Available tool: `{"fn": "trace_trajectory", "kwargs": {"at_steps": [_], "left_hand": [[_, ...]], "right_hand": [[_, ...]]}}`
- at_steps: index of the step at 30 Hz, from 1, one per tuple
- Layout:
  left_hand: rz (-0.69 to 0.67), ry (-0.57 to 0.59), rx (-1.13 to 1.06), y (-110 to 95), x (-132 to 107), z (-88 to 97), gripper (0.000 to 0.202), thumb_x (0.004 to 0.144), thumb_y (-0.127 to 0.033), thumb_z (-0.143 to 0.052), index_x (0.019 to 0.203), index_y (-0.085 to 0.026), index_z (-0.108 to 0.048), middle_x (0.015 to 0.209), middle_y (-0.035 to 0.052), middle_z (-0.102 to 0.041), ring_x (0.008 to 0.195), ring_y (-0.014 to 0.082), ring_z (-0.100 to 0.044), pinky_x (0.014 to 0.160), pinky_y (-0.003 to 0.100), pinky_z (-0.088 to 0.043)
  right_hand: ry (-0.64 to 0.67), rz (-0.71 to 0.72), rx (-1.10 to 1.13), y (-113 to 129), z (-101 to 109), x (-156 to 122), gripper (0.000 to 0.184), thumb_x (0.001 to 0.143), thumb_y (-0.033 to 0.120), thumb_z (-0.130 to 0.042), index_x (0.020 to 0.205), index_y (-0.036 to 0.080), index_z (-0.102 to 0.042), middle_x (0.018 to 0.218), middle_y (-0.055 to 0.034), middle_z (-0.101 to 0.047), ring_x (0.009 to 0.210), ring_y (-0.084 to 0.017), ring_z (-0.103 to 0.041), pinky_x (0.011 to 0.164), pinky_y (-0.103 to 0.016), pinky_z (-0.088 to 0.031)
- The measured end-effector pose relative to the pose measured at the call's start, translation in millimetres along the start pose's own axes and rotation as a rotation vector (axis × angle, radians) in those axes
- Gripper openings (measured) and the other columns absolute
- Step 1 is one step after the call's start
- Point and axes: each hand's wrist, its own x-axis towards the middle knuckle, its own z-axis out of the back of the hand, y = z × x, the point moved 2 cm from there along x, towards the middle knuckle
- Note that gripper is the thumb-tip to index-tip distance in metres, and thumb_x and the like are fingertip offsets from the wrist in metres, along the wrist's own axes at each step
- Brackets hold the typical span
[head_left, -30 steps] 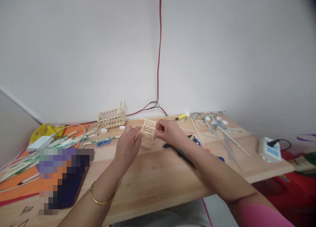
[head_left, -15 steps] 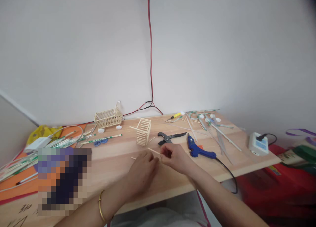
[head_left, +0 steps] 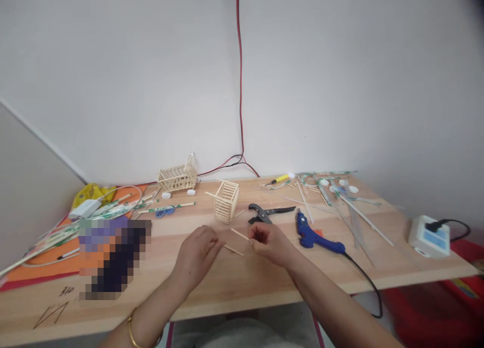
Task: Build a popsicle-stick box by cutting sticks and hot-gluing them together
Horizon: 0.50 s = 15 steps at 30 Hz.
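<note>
Head view: hands [head_left: 234, 244] pinch sticks [head_left: 239, 234] near table edge [head_left: 264, 300].

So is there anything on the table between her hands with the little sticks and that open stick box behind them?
Nothing visible. The left hand and right hand each pinch a thin stick, and only bare table lies between them and the stick box. The black cutters lie to its right.

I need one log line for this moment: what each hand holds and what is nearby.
left hand: pinches thin stick | right hand: pinches second stick | nearby: stick cage, black cutters, blue glue gun | surface: wooden table
</note>
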Motion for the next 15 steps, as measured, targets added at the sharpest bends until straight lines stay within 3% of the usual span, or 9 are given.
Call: {"fn": "trace_trajectory", "kwargs": {"at_steps": [3, 5, 10, 15], "left_hand": [[-0.079, -0.194, 0.025, -12.2, 3.7, 12.0, 0.013, 0.087, -0.021, -0.048, 0.095, -0.019, -0.058, 0.093, 0.0072, -0.06, 0.089, 0.017, -0.055, 0.079, 0.031, -0.046], [-0.156, -0.225, 0.091, -25.7, 8.4, 14.1, 0.02, 0.086, -0.018, -0.049, 0.104, -0.019, -0.057, 0.1, 0.0086, -0.06, 0.095, 0.0191, -0.053, 0.083, 0.035, -0.045], [-0.267, -0.069, 0.238, -53.8, 18.6, 1.9, 0.017, 0.084, -0.018, -0.049, 0.097, -0.019, -0.061, 0.097, 0.0078, -0.063, 0.093, 0.0216, -0.053, 0.087, 0.042, -0.04], [-0.265, 0.057, 0.334, -54.8, 18.3, -9.6, 0.015, 0.085, -0.016, -0.046, 0.085, -0.018, -0.062, 0.08, 0.0052, -0.063, 0.078, 0.0192, -0.054, 0.079, 0.04, -0.04]], "right_hand": [[-0.045, 0.093, -0.242, 16.8, 3.7, -1.1, 0.005, 0.064, 0.012, -0.051, 0.065, 0.017, -0.052, 0.058, 0.0043, -0.047, 0.053, -0.008, -0.041, 0.049, -0.019, -0.027], [-0.06, 0.172, -0.405, 28.3, 5.5, 0.1, 0.006, 0.064, 0.011, -0.051, 0.064, 0.017, -0.053, 0.058, 0.0039, -0.05, 0.054, -0.008, -0.042, 0.051, -0.019, -0.028], [-0.032, 0.292, -0.642, 42.2, 5.8, 3.9, 0.007, 0.066, 0.013, -0.053, 0.07, 0.016, -0.058, 0.063, 0.0005, -0.058, 0.057, -0.011, -0.047, 0.055, -0.021, -0.03], [-0.006, 0.28, -0.705, 48.6, 7.8, 2.6, 0.01, 0.066, 0.015, -0.055, 0.073, 0.017, -0.062, 0.065, -0.0002, -0.061, 0.058, -0.012, -0.05, 0.055, -0.022, -0.03]]}}
